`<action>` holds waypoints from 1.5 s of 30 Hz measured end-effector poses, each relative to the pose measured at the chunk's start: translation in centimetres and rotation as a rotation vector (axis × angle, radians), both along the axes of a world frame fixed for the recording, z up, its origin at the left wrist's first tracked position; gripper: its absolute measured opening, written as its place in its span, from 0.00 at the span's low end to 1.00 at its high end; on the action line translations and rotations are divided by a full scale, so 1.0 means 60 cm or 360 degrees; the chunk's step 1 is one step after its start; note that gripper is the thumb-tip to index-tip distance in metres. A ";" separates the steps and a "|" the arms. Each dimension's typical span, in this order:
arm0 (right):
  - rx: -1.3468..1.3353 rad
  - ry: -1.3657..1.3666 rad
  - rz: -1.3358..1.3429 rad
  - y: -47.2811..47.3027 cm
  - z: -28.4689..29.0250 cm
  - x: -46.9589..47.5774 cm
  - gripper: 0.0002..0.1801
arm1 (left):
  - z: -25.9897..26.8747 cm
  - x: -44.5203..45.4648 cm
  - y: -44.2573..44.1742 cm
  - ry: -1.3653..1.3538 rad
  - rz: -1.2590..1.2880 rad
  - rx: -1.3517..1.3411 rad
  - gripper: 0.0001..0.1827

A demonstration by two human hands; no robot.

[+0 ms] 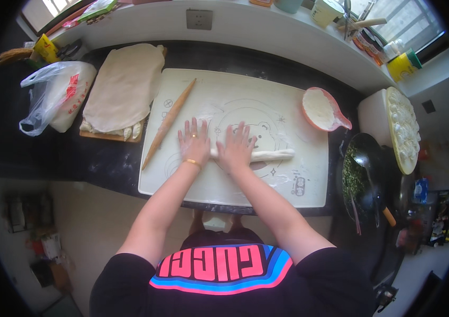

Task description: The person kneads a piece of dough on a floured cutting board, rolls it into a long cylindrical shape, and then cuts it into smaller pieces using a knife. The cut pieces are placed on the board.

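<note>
Both my hands lie palm down, fingers spread, over a rope of white dough (pixel 274 155) on a floured kneading board (pixel 224 194). My left hand (pixel 195 142), with a ring and a bracelet, rests flat at the rope's left end, which it hides. My right hand (pixel 236 147) presses across the rope's left part and looks slightly blurred; the rest of the dough sticks out to its right. A tapered wooden rolling pin (pixel 170 121) lies slanted on the board, left of my left hand. Neither hand grips anything.
Left of the board, a dough sheet (pixel 123 87) covers shaped dough pieces on a wooden board (pixel 109 136), beside a plastic bag (pixel 64 95). At right stand a pink bowl of flour (pixel 319 109), a wok with chopped greens (pixel 353 170) and a container with a lid bearing white dumplings (pixel 403 126).
</note>
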State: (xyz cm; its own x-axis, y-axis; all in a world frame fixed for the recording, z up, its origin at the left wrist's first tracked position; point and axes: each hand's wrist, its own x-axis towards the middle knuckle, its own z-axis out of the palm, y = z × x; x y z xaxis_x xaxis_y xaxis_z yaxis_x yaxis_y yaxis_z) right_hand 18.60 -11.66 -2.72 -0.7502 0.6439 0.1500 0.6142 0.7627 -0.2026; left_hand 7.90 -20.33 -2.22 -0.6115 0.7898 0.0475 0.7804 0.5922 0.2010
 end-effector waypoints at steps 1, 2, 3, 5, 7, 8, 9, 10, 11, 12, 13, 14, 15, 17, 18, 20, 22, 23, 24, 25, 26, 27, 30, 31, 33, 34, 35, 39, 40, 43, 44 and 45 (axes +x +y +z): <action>0.0008 -0.0012 0.0054 -0.015 -0.001 0.020 0.35 | -0.004 0.001 -0.012 -0.0019 -0.0076 -0.0038 0.31; -0.0161 -0.0122 0.0087 -0.043 0.017 0.050 0.36 | -0.022 0.010 -0.041 -0.0054 -0.0169 -0.0088 0.31; -0.0202 -0.0168 0.0094 -0.065 0.015 0.080 0.37 | -0.023 0.024 -0.063 -0.0098 -0.0152 -0.0095 0.31; -0.0289 -0.0257 0.0122 -0.097 0.015 0.121 0.37 | -0.012 0.047 -0.095 -0.0186 -0.0104 -0.0115 0.32; -0.0331 -0.0274 0.0003 -0.071 0.017 0.092 0.37 | -0.008 0.041 -0.080 -0.0131 0.0020 -0.0177 0.33; -0.0450 -0.0313 -0.0110 -0.045 0.026 0.062 0.37 | 0.004 0.035 -0.059 -0.0093 0.0094 -0.0242 0.33; -0.0564 -0.0347 -0.0217 -0.020 0.034 0.035 0.38 | 0.018 0.027 -0.037 -0.0050 0.0175 -0.0300 0.34; -0.0409 -0.0267 -0.0228 0.005 0.039 0.020 0.38 | 0.031 0.020 -0.015 -0.0091 0.0199 -0.0236 0.34; -0.0257 -0.0186 -0.0232 0.033 0.041 0.013 0.38 | 0.041 0.015 0.008 -0.0130 0.0230 -0.0174 0.35; -0.0106 -0.0109 -0.0237 0.050 0.042 0.016 0.38 | 0.047 0.020 0.022 -0.0174 0.0258 -0.0112 0.36; -0.0154 -0.0192 -0.0197 0.050 0.039 0.028 0.38 | 0.049 0.035 0.027 -0.0220 0.0206 -0.0204 0.36; -0.0201 -0.0274 -0.0155 0.044 0.036 0.044 0.39 | 0.050 0.053 0.029 -0.0266 0.0154 -0.0295 0.37; -0.0239 -0.0360 -0.0128 0.041 0.033 0.065 0.39 | 0.050 0.068 0.030 -0.0316 0.0086 -0.0376 0.38; -0.0197 -0.0198 -0.0058 0.017 0.014 0.125 0.39 | 0.031 0.088 -0.005 -0.0216 0.0065 -0.0209 0.38; -0.0185 -0.0118 -0.0023 -0.003 0.008 0.157 0.40 | 0.022 0.099 -0.031 -0.0165 -0.0001 -0.0196 0.38; -0.0163 -0.0223 -0.0008 -0.047 0.005 0.209 0.39 | 0.014 0.126 -0.072 -0.0134 -0.0019 -0.0191 0.38; -0.0171 -0.0271 0.0020 -0.063 0.018 0.227 0.39 | 0.010 0.147 -0.095 -0.0188 0.0032 -0.0190 0.38; -0.0215 -0.0275 -0.0055 -0.057 0.019 0.217 0.39 | 0.003 0.143 -0.088 -0.0173 0.0080 -0.0170 0.38; -0.0257 -0.0277 -0.0134 -0.039 0.024 0.191 0.40 | -0.005 0.132 -0.070 -0.0154 0.0124 -0.0148 0.38; -0.0292 -0.0276 -0.0213 -0.015 0.026 0.161 0.40 | -0.009 0.117 -0.049 -0.0133 0.0168 -0.0118 0.38; -0.0281 -0.0221 -0.0331 0.012 0.020 0.135 0.41 | -0.006 0.102 -0.031 -0.0117 0.0204 -0.0101 0.38; -0.0253 -0.0240 -0.0354 0.034 0.020 0.116 0.41 | 0.001 0.084 -0.012 -0.0098 0.0246 -0.0082 0.38; -0.0219 -0.0289 -0.0390 0.061 0.026 0.092 0.42 | 0.031 0.065 0.020 -0.0057 0.0323 -0.0196 0.37; -0.0237 -0.0308 -0.0385 0.060 0.032 0.089 0.43 | 0.035 0.067 0.029 -0.0050 0.0339 -0.0259 0.37; -0.0213 -0.0331 -0.0325 0.060 0.033 0.082 0.43 | 0.032 0.098 0.062 -0.0136 0.0236 -0.0216 0.35; -0.0172 -0.0339 -0.0273 0.063 0.028 0.080 0.43 | 0.027 0.111 0.072 -0.0186 0.0182 -0.0197 0.35; -0.0131 -0.0345 -0.0223 0.064 0.026 0.080 0.43 | 0.021 0.123 0.067 -0.0190 0.0149 -0.0187 0.34; -0.0201 -0.0322 -0.0073 0.003 0.024 0.168 0.43 | -0.014 0.161 -0.021 -0.0115 -0.0055 -0.0038 0.36; -0.0201 -0.0313 -0.0063 -0.018 0.024 0.201 0.43 | -0.012 0.167 -0.049 -0.0127 -0.0076 -0.0011 0.37; -0.0201 -0.0262 0.0026 -0.022 0.018 0.235 0.43 | -0.004 0.164 -0.070 -0.0135 -0.0112 0.0015 0.40; -0.0203 -0.0242 0.0066 -0.018 0.016 0.238 0.43 | -0.003 0.155 -0.058 -0.0110 -0.0079 -0.0033 0.39; -0.0198 -0.0156 0.0014 -0.008 0.019 0.223 0.43 | -0.001 0.148 -0.046 -0.0092 -0.0052 -0.0084 0.39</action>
State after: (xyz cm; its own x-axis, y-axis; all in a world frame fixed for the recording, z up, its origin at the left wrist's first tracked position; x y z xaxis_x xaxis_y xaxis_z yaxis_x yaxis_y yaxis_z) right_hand 31.99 -12.14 -1.59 -0.7630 0.6464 -0.0045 0.6290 0.7409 -0.2352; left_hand 16.78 -23.06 -2.28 -0.5860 0.8097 -0.0293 0.7873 0.5776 0.2156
